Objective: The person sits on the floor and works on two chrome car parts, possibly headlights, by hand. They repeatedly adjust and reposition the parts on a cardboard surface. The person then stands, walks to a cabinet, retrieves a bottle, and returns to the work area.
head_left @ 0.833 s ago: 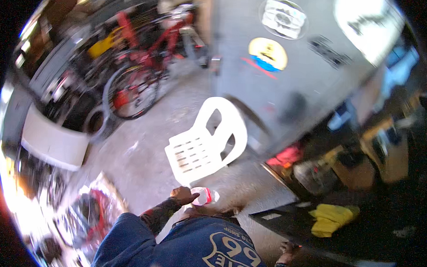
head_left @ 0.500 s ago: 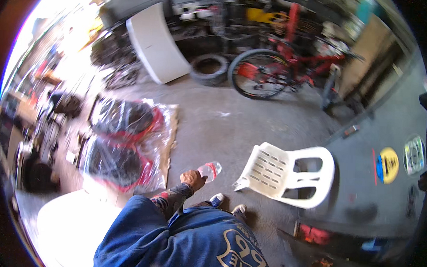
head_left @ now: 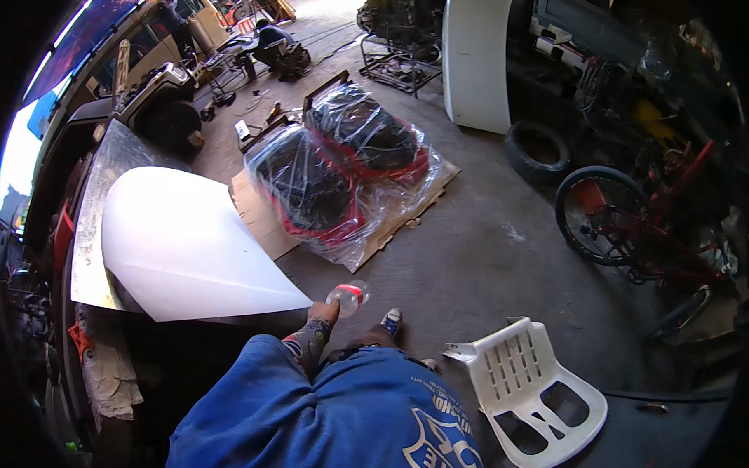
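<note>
My left hand (head_left: pixel 324 312) is closed around a clear plastic bottle (head_left: pixel 349 297) with a red label. The bottle looks like it lies on its side, pointing away from me to the right; whether it holds liquid I cannot tell. My left arm, in a patterned sleeve, hangs just in front of my blue shirt. Close to this hand is the front corner of a white car hood (head_left: pixel 193 244). My right hand is out of the picture. To my right a white plastic chair (head_left: pixel 514 363) stands on the floor.
Two dark and red plastic-wrapped parts (head_left: pixel 310 182) rest on cardboard (head_left: pixel 255 222) ahead. Beyond lie a tire (head_left: pixel 538 153), a leaning white panel (head_left: pixel 478 64) and a red bicycle (head_left: pixel 610 217). One person crouches (head_left: pixel 274 41) in the far left.
My view has swung left, bringing the white hood and far workshop into sight. My left hand keeps its grip on the bottle. My right hand, seen earlier at lower right, has left the picture.
</note>
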The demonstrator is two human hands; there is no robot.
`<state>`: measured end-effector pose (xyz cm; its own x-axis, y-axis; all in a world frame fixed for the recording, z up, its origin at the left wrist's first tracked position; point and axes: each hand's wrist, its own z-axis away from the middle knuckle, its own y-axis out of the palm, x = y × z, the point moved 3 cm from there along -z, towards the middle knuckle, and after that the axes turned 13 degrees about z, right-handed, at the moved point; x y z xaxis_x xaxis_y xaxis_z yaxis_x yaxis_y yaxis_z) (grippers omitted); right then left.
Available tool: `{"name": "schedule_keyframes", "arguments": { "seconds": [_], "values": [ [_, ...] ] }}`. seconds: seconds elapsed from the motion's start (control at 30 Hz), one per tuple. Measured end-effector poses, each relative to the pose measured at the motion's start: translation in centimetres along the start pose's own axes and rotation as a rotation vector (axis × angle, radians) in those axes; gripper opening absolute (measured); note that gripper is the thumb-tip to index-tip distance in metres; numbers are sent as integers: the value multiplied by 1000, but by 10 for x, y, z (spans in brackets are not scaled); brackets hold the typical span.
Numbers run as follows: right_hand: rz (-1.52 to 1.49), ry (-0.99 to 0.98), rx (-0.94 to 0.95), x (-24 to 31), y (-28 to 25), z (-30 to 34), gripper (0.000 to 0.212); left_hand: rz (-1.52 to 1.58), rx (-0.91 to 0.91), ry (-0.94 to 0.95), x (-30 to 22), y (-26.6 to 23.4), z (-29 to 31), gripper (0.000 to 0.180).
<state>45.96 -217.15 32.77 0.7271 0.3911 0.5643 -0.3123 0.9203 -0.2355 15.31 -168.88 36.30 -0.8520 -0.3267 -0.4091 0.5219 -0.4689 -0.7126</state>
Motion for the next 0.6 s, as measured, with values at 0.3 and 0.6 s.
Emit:
{"name": "schedule_keyframes", "arguments": {
  "seconds": [0.3,0.6],
  "values": [
    [161,128,113,-15,78,-17,47,41,-54,-153,-18,-82,-23,61],
    [462,-65,190,84,225,6,53,-124,-49,462,-129,-154,-51,49]
  ]
}}
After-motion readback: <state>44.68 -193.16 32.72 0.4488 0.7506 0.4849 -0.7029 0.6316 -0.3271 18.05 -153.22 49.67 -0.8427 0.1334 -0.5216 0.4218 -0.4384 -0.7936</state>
